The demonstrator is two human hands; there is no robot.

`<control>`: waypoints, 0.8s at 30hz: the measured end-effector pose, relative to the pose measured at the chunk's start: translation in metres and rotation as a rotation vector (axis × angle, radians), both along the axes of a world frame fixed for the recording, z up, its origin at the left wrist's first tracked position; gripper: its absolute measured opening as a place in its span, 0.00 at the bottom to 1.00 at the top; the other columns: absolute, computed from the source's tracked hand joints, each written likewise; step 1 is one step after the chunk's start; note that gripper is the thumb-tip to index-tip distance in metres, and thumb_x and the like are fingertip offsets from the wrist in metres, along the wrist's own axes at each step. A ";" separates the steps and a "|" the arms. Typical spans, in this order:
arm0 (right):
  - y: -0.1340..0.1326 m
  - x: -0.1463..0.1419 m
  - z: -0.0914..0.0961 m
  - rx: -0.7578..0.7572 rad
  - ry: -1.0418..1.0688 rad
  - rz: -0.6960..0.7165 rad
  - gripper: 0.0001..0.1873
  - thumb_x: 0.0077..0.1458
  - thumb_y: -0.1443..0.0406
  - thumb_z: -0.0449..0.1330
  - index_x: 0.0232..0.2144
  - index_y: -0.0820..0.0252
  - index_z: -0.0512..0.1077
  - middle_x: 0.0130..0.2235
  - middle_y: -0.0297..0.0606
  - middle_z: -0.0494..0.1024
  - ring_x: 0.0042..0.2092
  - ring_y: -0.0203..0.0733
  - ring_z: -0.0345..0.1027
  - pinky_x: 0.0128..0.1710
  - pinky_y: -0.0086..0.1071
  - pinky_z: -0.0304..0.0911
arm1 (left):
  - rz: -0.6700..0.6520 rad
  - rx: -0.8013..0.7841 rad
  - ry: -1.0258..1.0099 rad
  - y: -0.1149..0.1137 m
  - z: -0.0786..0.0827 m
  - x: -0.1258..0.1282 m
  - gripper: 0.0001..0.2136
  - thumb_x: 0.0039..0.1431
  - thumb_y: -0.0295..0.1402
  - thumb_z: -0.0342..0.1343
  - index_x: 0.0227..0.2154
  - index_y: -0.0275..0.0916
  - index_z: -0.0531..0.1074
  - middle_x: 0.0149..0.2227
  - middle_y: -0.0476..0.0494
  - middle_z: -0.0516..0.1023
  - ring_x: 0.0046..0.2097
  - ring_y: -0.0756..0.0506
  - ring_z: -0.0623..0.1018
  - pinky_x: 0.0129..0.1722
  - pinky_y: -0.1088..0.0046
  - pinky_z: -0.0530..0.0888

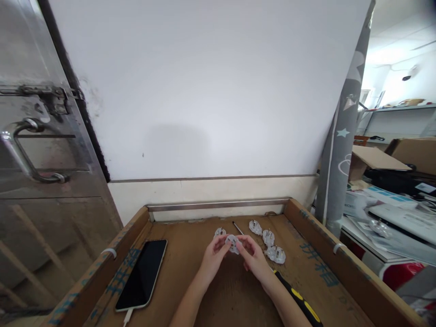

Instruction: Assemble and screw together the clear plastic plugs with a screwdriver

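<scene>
Between the fingertips of both hands is a clear plastic plug [232, 244], held up over the cardboard tray. My left hand [214, 255] pinches its left side with thumb and fingers. On the opposite side my right hand [255, 258] grips the same plug. Just behind my left fingers lies another clear plug [220, 231], partly hidden. To the right, several similar clear plugs [268, 237] with metal pins rest in a loose row. A screwdriver [297, 297] with a yellow and black handle passes beneath my right hand and forearm, its shaft partly covered.
A phone [143, 274] with a white cable [128, 316] lies at the tray's left. Raised cardboard sides [340, 254] border the tray [184, 236]. Beyond stands a white wall [218, 91]. A metal door [51, 190] is at left; a grey curtain [344, 136] and cluttered desk at right.
</scene>
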State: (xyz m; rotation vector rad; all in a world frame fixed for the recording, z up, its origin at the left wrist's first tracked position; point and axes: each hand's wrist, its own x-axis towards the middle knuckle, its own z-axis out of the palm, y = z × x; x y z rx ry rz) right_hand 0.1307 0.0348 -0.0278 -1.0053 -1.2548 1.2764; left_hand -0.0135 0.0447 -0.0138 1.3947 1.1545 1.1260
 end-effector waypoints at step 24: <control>-0.008 -0.003 0.010 0.038 -0.100 -0.005 0.27 0.50 0.47 0.53 0.40 0.64 0.66 0.30 0.37 0.70 0.21 0.26 0.57 0.18 0.22 0.54 | -0.035 0.135 -0.003 -0.003 0.003 0.000 0.19 0.52 0.50 0.51 0.29 0.37 0.70 0.30 0.44 0.74 0.34 0.45 0.73 0.37 0.71 0.69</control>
